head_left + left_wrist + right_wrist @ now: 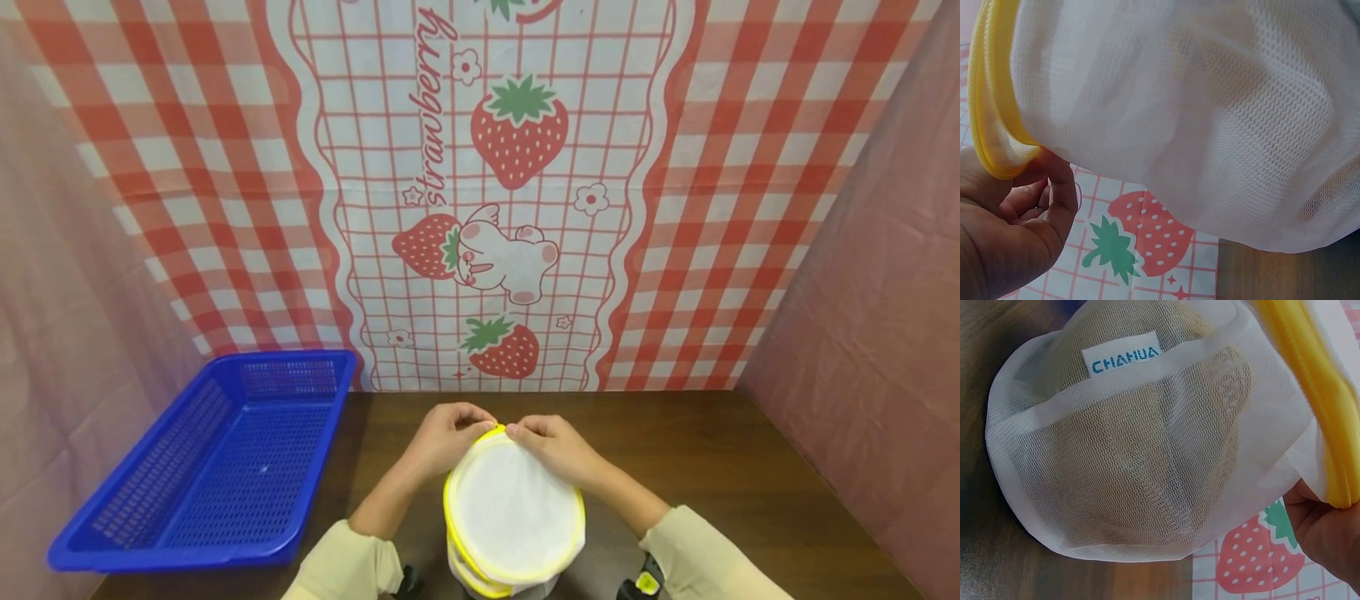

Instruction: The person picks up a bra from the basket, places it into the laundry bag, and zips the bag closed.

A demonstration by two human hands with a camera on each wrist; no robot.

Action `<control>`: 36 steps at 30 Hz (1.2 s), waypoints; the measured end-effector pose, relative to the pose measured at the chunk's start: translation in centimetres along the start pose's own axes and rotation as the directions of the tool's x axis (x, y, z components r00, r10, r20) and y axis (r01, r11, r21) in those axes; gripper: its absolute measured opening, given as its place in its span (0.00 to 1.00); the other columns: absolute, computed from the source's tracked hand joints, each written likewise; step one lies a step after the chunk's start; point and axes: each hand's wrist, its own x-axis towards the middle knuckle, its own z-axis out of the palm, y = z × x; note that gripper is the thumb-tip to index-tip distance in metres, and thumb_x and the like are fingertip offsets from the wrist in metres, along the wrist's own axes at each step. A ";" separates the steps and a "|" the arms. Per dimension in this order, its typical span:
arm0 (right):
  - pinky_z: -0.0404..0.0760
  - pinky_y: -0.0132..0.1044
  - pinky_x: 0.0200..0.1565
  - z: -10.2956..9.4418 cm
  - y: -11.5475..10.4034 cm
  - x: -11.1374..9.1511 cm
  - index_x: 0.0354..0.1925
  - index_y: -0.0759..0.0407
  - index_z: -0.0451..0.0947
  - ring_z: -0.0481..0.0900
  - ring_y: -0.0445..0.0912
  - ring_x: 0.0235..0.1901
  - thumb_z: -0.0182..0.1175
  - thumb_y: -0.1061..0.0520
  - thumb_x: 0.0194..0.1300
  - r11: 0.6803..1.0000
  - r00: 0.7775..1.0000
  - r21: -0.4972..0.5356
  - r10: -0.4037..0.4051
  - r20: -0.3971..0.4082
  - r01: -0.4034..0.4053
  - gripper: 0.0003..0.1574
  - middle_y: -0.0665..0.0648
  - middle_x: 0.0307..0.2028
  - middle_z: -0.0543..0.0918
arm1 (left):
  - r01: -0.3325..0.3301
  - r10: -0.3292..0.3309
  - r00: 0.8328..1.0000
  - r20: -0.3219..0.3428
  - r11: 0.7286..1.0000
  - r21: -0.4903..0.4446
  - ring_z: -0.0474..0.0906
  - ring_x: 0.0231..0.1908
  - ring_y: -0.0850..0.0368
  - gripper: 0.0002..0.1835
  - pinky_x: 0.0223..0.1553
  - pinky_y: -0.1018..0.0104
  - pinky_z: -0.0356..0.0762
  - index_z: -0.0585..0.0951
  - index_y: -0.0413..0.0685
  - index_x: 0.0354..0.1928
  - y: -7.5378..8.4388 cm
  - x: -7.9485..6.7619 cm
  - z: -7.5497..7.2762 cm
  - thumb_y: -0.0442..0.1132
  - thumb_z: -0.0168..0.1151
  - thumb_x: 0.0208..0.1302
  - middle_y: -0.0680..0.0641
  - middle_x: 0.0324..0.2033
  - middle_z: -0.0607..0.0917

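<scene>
A round white mesh laundry bag [517, 508] with a yellow zipper trim around its top stands upright on the table in front of me. My left hand [442, 440] pinches the yellow trim at the far side of the rim. Close beside it, my right hand [558, 450] pinches the same rim between thumb and fingers. In the left wrist view, the left fingertips hold the yellow zipper edge [999, 125]. Through the mesh in the right wrist view, something tan or brownish shows inside, its kind unclear. A white label [1124, 353] reading CHAHUA sits on the bag's side.
A blue perforated plastic basket [247, 467] stands to the left on the dark wooden table [720, 483]. Behind the table hangs a red-and-white strawberry cloth [510, 242]. Pinkish curtains [870, 317] close off both sides.
</scene>
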 end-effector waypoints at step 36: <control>0.71 0.31 0.19 -0.2 -0.1 0.2 0.33 0.66 0.74 0.70 0.39 0.18 0.47 0.47 0.72 0.999 0.987 0.047 0.003 0.163 -0.011 0.24 0.50 0.20 0.72 | -0.023 0.023 0.999 0.024 1.000 -0.005 0.75 0.25 0.63 0.08 0.27 0.69 0.75 0.84 0.40 0.34 -0.2 0.2 0.5 0.39 0.61 0.61 0.46 0.29 0.85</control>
